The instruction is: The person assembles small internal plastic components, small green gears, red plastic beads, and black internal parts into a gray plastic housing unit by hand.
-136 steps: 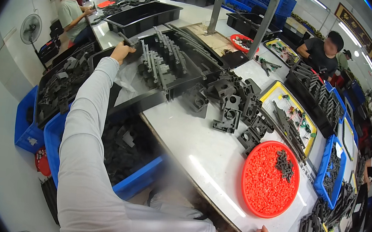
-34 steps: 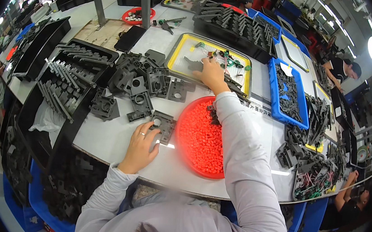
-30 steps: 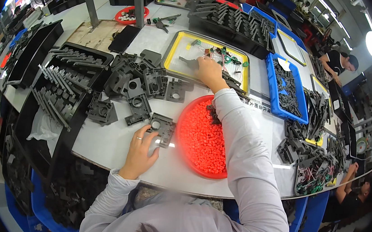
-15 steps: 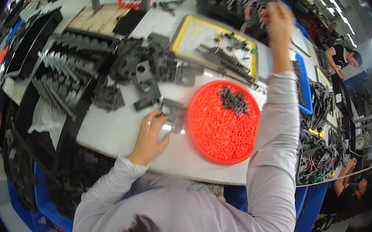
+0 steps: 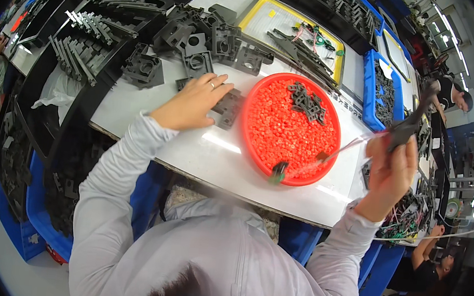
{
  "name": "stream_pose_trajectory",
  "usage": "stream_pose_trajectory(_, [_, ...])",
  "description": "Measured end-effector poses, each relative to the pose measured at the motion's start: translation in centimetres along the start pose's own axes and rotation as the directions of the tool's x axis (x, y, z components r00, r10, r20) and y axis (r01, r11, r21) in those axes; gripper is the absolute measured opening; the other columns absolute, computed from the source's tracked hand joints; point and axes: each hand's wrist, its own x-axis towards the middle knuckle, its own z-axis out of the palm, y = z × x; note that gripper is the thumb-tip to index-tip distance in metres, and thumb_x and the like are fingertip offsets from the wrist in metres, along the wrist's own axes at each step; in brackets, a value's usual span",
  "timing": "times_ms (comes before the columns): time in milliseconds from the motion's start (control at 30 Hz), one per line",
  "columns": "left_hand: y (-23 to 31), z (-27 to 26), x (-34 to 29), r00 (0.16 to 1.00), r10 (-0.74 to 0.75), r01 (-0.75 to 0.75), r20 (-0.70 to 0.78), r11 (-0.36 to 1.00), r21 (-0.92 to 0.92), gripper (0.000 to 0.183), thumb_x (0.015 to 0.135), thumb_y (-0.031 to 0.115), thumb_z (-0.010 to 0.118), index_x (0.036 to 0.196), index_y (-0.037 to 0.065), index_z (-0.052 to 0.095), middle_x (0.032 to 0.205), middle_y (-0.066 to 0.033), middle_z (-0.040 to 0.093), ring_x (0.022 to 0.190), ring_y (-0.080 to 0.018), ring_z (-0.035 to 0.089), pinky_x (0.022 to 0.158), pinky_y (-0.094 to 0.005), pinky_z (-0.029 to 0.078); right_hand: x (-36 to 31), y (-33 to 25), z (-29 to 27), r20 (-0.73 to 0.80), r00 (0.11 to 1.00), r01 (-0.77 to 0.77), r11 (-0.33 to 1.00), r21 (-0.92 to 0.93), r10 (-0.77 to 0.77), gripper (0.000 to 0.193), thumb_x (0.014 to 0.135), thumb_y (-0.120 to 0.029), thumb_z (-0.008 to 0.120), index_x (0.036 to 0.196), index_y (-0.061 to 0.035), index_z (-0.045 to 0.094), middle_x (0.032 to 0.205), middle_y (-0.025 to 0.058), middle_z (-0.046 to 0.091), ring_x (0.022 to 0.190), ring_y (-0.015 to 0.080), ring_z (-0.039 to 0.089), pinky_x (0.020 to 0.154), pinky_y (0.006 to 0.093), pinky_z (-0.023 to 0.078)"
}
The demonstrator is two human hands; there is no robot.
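My left hand (image 5: 193,102) is at the table's left middle, palm down with its fingers apart. It lies against a flat dark grey plastic plate (image 5: 227,111), part of which it hides. My right hand (image 5: 391,171) is raised at the right, closed around a long dark plastic part (image 5: 409,127) that is blurred by motion. From this part a thin light wire (image 5: 347,148) trails left to a small green-and-black piece (image 5: 278,172) over the front rim of a round red tray (image 5: 244,134). Small red pieces fill the tray, with a dark clump of small parts (image 5: 309,102) on top.
Dark molded brackets (image 5: 196,42) are heaped behind my left hand. A black bin (image 5: 89,95) with metal-like strips stands left. Farther back lie a yellow-edged tray (image 5: 253,14) with wired parts and a blue bin (image 5: 368,92). Other people (image 5: 453,95) work at the right.
My right hand has come back from the far side toward me, carrying the long dark part and its wire. The view has shifted; my left hand stays by the plate.
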Motion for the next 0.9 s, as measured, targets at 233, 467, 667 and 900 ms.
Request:
stream_pose_trajectory(233, [-0.1,-0.8,1.9,0.995,-0.002,-0.006,0.099,0.997,0.080,0.056,0.059,0.010,0.071,0.112,0.001,0.053,0.105,-0.0124,0.055,0.110,-0.0289,0.044,0.091,-0.0405,0.036,-7.1,2.6,-0.1,0.102,0.957,-0.283,0.952,0.117,0.272,0.027,0.086,-0.019,0.053,0.095,0.0066,0.052,0.076,0.0103,0.055,0.051,0.0104,0.043,0.050,0.0239,0.035])
stream_pose_trajectory(467, [3.5,-4.2,-1.8,0.986,-0.148,0.113,-0.084,0.940,-0.321,0.063,0.059,0.006,0.071,0.117,-0.001,0.050,0.112,-0.0105,0.046,0.107,-0.0221,0.045,0.093,-0.0305,0.037,-8.2,6.7,-0.2,0.057,0.921,-0.390,0.903,0.182,0.386,0.026,0.089,-0.018,0.052,0.103,0.0042,0.053,0.076,0.0074,0.055,0.058,0.0105,0.047,0.054,0.0237,0.037])
stream_pose_trajectory(667, [8.7,-2.3,-2.9,0.968,-0.203,0.024,-0.147,0.657,-0.753,0.074,0.060,0.008,0.076,0.126,0.000,0.042,0.114,-0.0059,0.045,0.108,-0.0157,0.045,0.090,-0.0289,0.037,-7.4,7.0,1.5,0.121,0.923,-0.385,0.879,0.280,0.366,0.025,0.091,-0.017,0.049,0.105,0.0036,0.052,0.088,0.0097,0.058,0.073,0.0157,0.057,0.063,0.0278,0.046])
stream_pose_trajectory(900, [12.5,1.3,-0.6,0.954,-0.299,-0.012,-0.014,0.007,-1.000,0.080,0.059,0.021,0.078,0.125,-0.001,0.038,0.113,-0.0066,0.049,0.104,-0.0159,0.051,0.091,-0.0279,0.040,-8.1,5.8,2.4,0.157,0.895,-0.446,0.823,0.350,0.419,0.024,0.090,-0.007,0.047,0.113,0.0012,0.049,0.099,0.0103,0.060,0.086,0.0191,0.062,0.078,0.0335,0.051])
